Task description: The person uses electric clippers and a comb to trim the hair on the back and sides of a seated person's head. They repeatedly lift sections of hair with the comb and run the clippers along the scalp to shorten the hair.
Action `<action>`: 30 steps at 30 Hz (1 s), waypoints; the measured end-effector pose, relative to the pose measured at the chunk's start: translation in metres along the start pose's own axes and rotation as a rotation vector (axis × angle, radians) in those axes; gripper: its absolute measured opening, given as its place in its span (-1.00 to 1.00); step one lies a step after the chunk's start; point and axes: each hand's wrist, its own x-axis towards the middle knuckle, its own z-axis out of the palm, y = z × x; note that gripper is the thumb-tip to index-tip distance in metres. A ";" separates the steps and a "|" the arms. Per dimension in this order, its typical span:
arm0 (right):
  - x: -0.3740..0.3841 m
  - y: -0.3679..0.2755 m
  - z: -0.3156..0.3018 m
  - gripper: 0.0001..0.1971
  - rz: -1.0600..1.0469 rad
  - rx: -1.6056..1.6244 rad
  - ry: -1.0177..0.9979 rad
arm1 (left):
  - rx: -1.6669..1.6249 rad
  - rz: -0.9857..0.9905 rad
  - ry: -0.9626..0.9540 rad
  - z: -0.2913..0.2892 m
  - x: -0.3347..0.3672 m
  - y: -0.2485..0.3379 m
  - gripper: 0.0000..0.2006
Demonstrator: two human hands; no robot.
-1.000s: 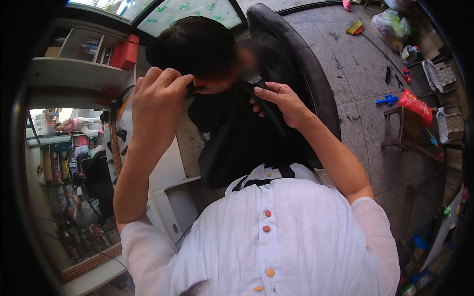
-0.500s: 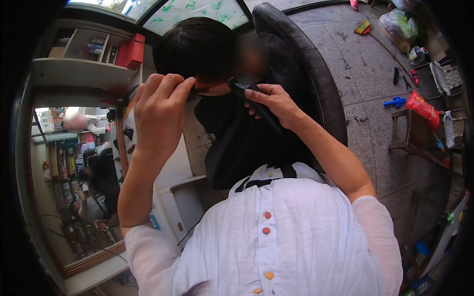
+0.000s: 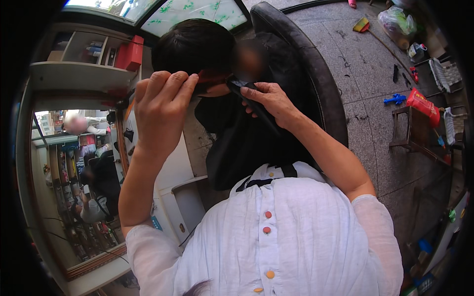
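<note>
Apparently mid-haircut, on a clipper-over-comb pass, judging by the pose. Clamping a black hair clipper in the grip of the right hand, thumb on top, fingers around the body, cutting end aimed far-left at the dark hair of a seated person; cannot tell whether touching. Pinching what looks like a red comb in the left hand's grip, fingertips together, thumb hidden, close against the hair and just left of the clipper. Draped over the sitter: black cape, on a black padded chair. Next, probably calls for holding the comb steady and running the clipper along it lightly.
</note>
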 end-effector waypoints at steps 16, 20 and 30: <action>-0.002 -0.003 0.005 -0.64 -0.137 0.017 -0.034 | 0.026 0.095 0.030 -0.006 0.014 0.003 -0.73; -0.004 -0.007 0.007 -0.65 -0.141 0.027 -0.047 | -0.003 0.061 -0.007 -0.005 0.012 0.003 -0.76; -0.003 -0.007 -0.010 -0.66 0.046 -0.039 -0.022 | -0.080 -0.066 -0.070 -0.008 0.015 -0.002 -0.81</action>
